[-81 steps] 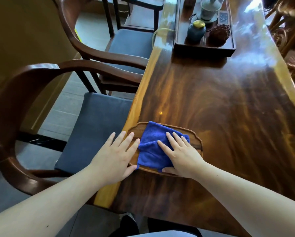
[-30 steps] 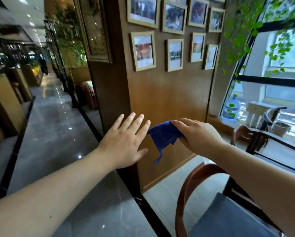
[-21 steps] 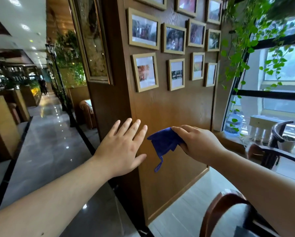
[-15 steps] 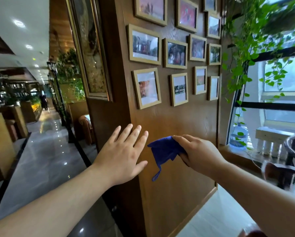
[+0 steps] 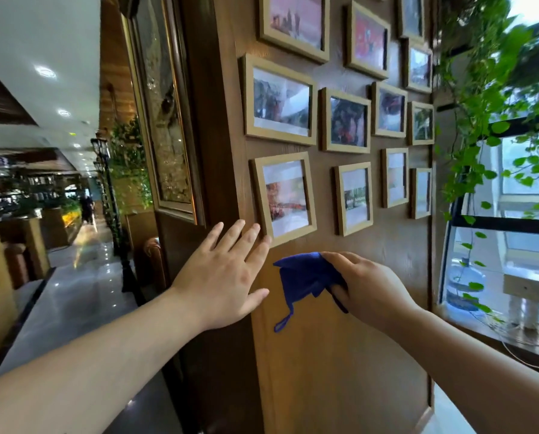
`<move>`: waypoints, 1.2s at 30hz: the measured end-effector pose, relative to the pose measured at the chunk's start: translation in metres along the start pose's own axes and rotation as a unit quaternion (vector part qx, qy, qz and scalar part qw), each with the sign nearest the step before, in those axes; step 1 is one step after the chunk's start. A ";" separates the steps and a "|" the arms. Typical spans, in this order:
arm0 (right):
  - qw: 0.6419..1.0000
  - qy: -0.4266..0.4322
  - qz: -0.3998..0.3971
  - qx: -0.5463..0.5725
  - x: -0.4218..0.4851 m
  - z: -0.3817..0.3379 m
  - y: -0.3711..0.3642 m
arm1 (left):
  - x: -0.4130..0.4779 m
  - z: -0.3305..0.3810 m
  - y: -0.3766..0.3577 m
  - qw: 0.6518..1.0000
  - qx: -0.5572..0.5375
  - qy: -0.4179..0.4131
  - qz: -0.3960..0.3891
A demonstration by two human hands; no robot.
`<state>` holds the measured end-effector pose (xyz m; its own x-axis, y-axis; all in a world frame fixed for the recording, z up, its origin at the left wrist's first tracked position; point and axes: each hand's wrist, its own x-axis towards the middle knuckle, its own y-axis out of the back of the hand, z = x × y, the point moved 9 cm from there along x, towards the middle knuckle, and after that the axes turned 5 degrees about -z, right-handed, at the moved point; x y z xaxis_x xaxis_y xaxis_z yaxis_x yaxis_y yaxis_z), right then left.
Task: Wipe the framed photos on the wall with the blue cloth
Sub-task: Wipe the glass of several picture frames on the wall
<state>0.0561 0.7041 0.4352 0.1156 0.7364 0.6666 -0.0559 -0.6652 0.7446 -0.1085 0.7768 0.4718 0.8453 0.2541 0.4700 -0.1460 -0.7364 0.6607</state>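
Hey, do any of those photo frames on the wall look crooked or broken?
Nothing stands out. The framed photos hang in rows on the wooden wall, with no visible cracks. Any slant looks like wide-angle distortion. The right hand holds the blue cloth below them.

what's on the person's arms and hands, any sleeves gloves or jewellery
Nothing is worn: the left hand and right hand are bare, without gloves, rings or a watch. Both forearms are uncovered as far as the picture shows, with no sleeve edge in view.
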 end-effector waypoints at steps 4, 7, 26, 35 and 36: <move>1.000 -0.021 0.017 0.010 0.041 0.016 -0.018 | 0.037 -0.027 -0.026 1.000 0.022 0.000 0.010; 0.999 -0.036 0.029 0.010 0.072 0.027 -0.030 | 0.065 -0.048 -0.045 0.999 0.033 0.006 0.023; 0.979 0.053 0.189 0.058 0.247 0.089 -0.029 | 0.202 -0.085 -0.108 0.991 0.058 0.111 0.039; 0.957 0.200 0.210 0.030 0.264 0.080 -0.091 | 0.217 -0.091 -0.128 0.983 0.111 0.143 0.035; 0.953 0.219 0.208 0.020 0.259 0.078 -0.099 | 0.217 -0.092 -0.129 0.983 0.110 0.143 0.038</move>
<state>0.1693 0.9511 0.5311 -0.3345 0.3832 0.8609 0.0325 -0.9083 0.4170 0.0464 0.9842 0.5420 0.6531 0.3362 0.6785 -0.0613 -0.8696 0.4900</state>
